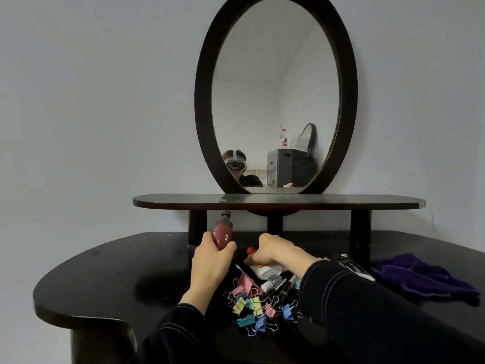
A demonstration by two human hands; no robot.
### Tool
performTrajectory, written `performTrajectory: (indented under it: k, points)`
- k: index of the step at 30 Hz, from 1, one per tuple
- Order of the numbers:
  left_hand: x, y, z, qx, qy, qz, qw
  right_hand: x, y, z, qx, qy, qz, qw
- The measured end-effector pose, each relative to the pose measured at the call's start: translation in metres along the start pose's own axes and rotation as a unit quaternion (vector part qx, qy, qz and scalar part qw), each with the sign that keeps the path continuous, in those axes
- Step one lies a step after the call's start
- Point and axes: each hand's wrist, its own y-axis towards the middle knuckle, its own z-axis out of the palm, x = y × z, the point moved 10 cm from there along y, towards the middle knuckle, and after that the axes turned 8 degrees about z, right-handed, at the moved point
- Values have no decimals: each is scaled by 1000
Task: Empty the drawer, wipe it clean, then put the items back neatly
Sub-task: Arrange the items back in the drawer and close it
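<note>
Gripping red bottle in my left hand, its cap just under shelf edge | right hand curled round white bottle on desk | clips heaped beside it | cloth far right | desktop runs left to its rounded edge

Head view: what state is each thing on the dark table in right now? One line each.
Dark red plastic bottle: capped, roughly upright, gripped by left hand.
White plastic bottle with red cap: lying on its side, gripped by right hand.
Coloured metal binder clips: loose heap, untouched.
Black pens: lying beside the clips, untouched.
Purple cloth: crumpled on dark wooden table, untouched.
</note>
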Motion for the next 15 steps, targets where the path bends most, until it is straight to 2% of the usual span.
performTrajectory:
  k: [7, 11, 15]
  points:
    - [-1, -4, -6, -2, -16, -1, 1000, 2, -1, 1, -59, 44, 29, 997]
    - [-8, -12, -14, -15, -26, 6, 1000, 4, -12, -9, -84, 139, 8, 987]
    - [-12, -23, -28, -47, -77, -6, 996, -7, -39, -42, -127, 263, -30, 956]
